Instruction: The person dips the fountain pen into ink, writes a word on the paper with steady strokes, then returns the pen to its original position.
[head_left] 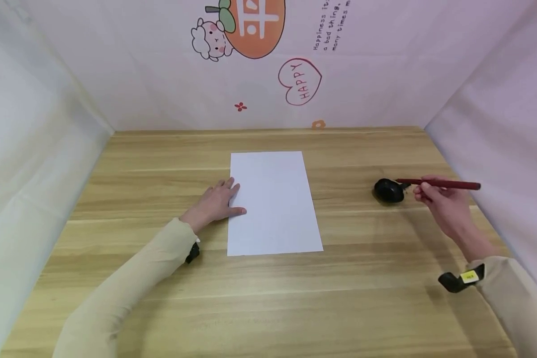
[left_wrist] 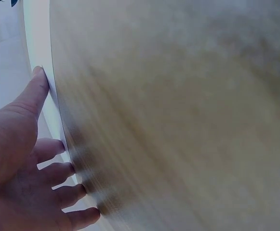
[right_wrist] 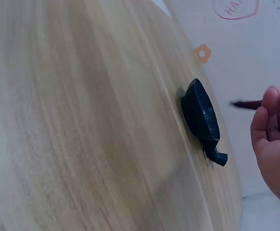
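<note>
A blank white sheet of paper (head_left: 275,206) lies upright in the middle of the wooden table. My left hand (head_left: 215,203) rests on its left edge with fingers spread; in the left wrist view, the thumb and fingertips touch the paper's edge. To the right, my right hand (head_left: 448,205) pinches a slim dark red writing brush (head_left: 454,184), held nearly level. Its dark pointed tip reaches left, over a small black ink dish (head_left: 388,191) with a short handle. In the right wrist view the brush tip is apart from the dish (right_wrist: 201,113). The dish's contents cannot be made out.
The wooden table (head_left: 268,303) ends at a white back cloth (head_left: 161,89) with printed drawings and lettering. White cloth walls (head_left: 27,164) stand at both sides. Black wrist cameras sit at the left cuff (head_left: 174,238) and right cuff (head_left: 496,271).
</note>
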Action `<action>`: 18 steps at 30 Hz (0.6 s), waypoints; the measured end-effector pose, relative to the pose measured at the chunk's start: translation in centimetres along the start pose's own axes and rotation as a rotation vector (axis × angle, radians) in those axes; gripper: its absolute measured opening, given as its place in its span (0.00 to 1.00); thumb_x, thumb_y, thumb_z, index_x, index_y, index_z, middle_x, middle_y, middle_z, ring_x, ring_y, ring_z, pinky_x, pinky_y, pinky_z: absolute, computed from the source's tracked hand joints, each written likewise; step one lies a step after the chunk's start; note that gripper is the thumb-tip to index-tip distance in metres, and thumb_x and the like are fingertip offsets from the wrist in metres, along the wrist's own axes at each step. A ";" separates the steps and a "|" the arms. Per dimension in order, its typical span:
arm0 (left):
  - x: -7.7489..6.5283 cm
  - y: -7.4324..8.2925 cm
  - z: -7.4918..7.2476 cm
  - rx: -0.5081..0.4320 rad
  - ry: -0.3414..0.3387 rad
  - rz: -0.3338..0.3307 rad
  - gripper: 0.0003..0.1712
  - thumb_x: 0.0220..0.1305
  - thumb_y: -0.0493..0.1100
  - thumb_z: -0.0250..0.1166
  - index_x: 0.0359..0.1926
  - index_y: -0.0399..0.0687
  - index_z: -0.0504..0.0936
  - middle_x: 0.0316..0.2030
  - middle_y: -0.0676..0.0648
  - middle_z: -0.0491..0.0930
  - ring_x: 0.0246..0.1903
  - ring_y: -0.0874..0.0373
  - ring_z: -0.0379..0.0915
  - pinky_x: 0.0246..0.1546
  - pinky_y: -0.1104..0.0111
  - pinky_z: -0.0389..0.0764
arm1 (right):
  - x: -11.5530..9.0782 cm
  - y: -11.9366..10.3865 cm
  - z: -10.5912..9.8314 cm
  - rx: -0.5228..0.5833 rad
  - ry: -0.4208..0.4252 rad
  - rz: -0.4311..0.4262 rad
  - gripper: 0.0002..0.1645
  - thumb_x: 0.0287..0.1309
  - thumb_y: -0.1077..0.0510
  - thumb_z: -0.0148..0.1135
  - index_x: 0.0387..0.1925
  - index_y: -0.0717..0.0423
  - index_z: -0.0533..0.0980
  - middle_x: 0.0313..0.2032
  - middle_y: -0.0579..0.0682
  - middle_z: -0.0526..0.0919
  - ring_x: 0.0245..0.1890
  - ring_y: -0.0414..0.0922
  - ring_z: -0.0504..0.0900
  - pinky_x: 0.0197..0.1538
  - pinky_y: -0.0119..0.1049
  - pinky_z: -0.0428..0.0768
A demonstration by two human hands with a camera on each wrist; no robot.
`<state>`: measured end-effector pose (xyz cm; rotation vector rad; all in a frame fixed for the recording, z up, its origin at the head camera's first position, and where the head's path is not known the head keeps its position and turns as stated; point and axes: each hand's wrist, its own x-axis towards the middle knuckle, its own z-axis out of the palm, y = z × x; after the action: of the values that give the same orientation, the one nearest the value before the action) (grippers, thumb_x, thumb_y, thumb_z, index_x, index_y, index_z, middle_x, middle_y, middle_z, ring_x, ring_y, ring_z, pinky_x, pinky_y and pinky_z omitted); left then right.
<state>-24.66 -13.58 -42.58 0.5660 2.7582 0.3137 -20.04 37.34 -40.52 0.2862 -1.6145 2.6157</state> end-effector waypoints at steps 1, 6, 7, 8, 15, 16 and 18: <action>0.0 0.0 0.0 -0.001 -0.004 -0.001 0.48 0.60 0.63 0.59 0.71 0.40 0.54 0.72 0.36 0.46 0.71 0.37 0.44 0.68 0.44 0.54 | 0.0 0.0 0.2 -0.082 0.046 -0.013 0.11 0.62 0.74 0.46 0.41 0.69 0.74 0.29 0.56 0.85 0.30 0.43 0.83 0.33 0.30 0.82; 0.1 0.1 -0.1 -0.010 -0.016 -0.006 0.48 0.60 0.63 0.59 0.71 0.41 0.53 0.73 0.36 0.45 0.71 0.37 0.43 0.68 0.44 0.52 | 0.0 0.1 1.0 -0.648 0.277 0.051 0.03 0.60 0.62 0.59 0.33 0.51 0.76 0.19 0.38 0.80 0.20 0.32 0.76 0.23 0.22 0.73; 0.1 0.1 -0.1 -0.011 -0.015 -0.006 0.48 0.60 0.63 0.59 0.71 0.41 0.53 0.73 0.36 0.45 0.71 0.37 0.43 0.68 0.44 0.52 | 0.1 0.1 1.1 -0.721 0.299 0.073 0.03 0.59 0.61 0.60 0.32 0.48 0.76 0.18 0.36 0.79 0.19 0.30 0.75 0.22 0.22 0.71; 0.1 0.0 -0.2 -0.011 -0.014 -0.007 0.48 0.60 0.63 0.59 0.71 0.41 0.53 0.73 0.36 0.45 0.71 0.37 0.43 0.68 0.44 0.52 | 0.2 0.1 1.1 -0.784 0.313 0.094 0.03 0.59 0.59 0.60 0.32 0.47 0.76 0.17 0.34 0.79 0.18 0.29 0.74 0.21 0.22 0.70; 0.2 0.1 -0.2 -0.004 -0.008 0.000 0.48 0.60 0.63 0.59 0.71 0.40 0.54 0.72 0.35 0.47 0.71 0.37 0.44 0.68 0.44 0.54 | 0.5 0.4 1.3 -0.970 0.318 0.123 0.03 0.60 0.54 0.60 0.31 0.41 0.78 0.16 0.29 0.79 0.18 0.27 0.77 0.20 0.21 0.71; 0.2 0.1 -0.2 -0.003 -0.008 0.001 0.48 0.60 0.63 0.59 0.71 0.40 0.54 0.72 0.35 0.47 0.71 0.37 0.44 0.68 0.44 0.54 | 0.5 0.5 1.2 -0.971 0.320 0.116 0.03 0.59 0.55 0.60 0.31 0.42 0.78 0.16 0.29 0.79 0.18 0.27 0.76 0.20 0.21 0.72; 0.1 0.1 -0.2 -0.003 -0.009 -0.001 0.48 0.60 0.63 0.59 0.71 0.40 0.54 0.72 0.35 0.47 0.71 0.37 0.44 0.68 0.44 0.54 | 0.5 0.7 1.2 -0.976 0.328 0.105 0.05 0.58 0.56 0.61 0.30 0.40 0.79 0.15 0.28 0.79 0.18 0.26 0.76 0.22 0.20 0.73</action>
<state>-24.80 -13.53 -42.40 0.5643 2.7485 0.3139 -20.50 35.95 -40.56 -0.2685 -2.5030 1.4964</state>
